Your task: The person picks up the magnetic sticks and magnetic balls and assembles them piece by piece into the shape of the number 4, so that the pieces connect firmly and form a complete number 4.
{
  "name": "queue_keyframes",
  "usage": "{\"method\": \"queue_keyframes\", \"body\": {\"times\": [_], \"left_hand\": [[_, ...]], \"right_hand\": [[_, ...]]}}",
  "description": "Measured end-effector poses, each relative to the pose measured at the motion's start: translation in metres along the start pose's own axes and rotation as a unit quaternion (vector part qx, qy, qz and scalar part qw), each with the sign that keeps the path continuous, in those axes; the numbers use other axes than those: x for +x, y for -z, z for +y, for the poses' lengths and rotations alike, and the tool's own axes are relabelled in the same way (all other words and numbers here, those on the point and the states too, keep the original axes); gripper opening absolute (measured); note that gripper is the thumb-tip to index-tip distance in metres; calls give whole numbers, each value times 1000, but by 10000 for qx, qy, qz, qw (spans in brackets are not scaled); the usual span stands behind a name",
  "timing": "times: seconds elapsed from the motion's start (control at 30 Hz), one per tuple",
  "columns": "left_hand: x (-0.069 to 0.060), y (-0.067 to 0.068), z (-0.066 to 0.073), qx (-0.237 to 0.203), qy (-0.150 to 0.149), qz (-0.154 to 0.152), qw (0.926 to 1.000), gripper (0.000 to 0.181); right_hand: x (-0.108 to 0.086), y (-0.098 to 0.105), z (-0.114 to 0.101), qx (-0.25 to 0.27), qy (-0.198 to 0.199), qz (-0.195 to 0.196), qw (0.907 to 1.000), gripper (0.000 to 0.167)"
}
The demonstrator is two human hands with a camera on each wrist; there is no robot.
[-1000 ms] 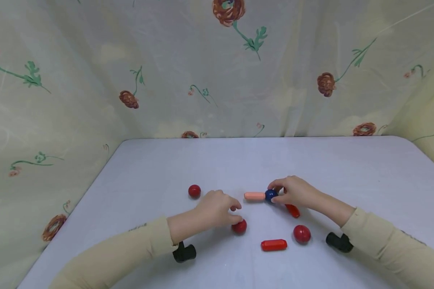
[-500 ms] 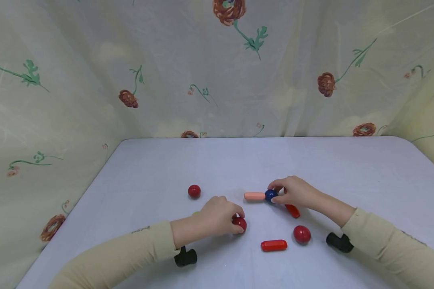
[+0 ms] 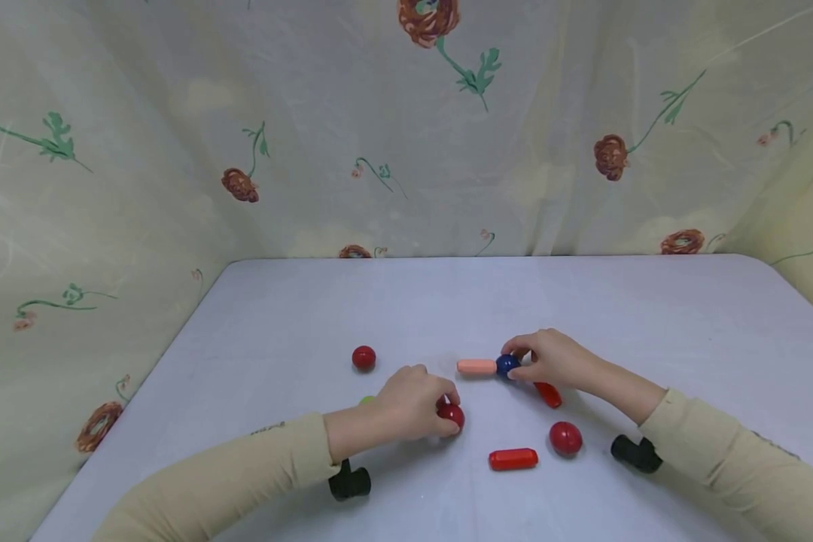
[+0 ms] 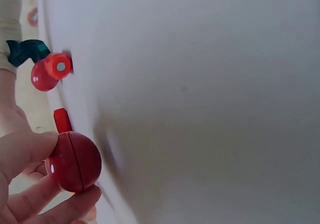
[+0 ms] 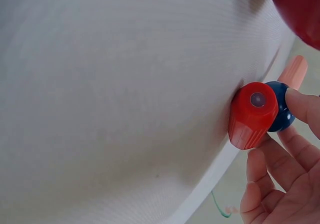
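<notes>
My left hand (image 3: 413,403) pinches a red ball (image 4: 76,162) between thumb and fingers, left of the table's middle. A seam line runs around that ball in the left wrist view. My right hand (image 3: 552,360) holds a small dark blue ball (image 3: 507,366) by thumb and fingertips. A light pink rod (image 3: 476,367) meets the blue ball on its left side. Close to the ball's other side lies a red rod (image 5: 252,116), partly under the right hand in the head view; a round grey disc shows in its end. Whether it touches the ball I cannot tell.
Nearer the front lie another red rod (image 3: 513,460) and a red ball (image 3: 565,439). A third red ball (image 3: 363,358) sits beyond the left hand. Something green (image 3: 366,400) peeks out behind the left wrist. A flowered curtain (image 3: 312,150) hangs behind the white table (image 3: 298,301).
My left hand has closed its fingers on the red ball and shifted it very slightly right and away. A green bit has come into view behind the left wrist. The right hand stays put.
</notes>
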State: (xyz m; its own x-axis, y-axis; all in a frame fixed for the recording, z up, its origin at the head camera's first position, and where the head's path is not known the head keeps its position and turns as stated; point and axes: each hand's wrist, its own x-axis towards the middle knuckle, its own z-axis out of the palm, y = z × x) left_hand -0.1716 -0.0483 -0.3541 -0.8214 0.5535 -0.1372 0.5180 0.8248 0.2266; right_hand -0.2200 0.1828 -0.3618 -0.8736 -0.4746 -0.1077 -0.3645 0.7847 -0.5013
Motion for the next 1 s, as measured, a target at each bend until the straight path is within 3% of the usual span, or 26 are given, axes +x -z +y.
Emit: {"method": "queue_keyframes", "body": {"times": [0.17, 0.47, 1.0], "left_hand": [[3, 6, -2, -236, 47, 204, 9995, 23], [12, 13, -10, -719, 456, 354, 9957, 24], [28, 15, -22, -784, 851, 417, 9924, 24]], "right_hand": [[0, 0, 0, -4, -14, -7, 10000, 33], [0, 0, 1, 21, -6, -27, 10000, 33], [1, 0, 1, -76, 61, -18, 10000, 32]]}}
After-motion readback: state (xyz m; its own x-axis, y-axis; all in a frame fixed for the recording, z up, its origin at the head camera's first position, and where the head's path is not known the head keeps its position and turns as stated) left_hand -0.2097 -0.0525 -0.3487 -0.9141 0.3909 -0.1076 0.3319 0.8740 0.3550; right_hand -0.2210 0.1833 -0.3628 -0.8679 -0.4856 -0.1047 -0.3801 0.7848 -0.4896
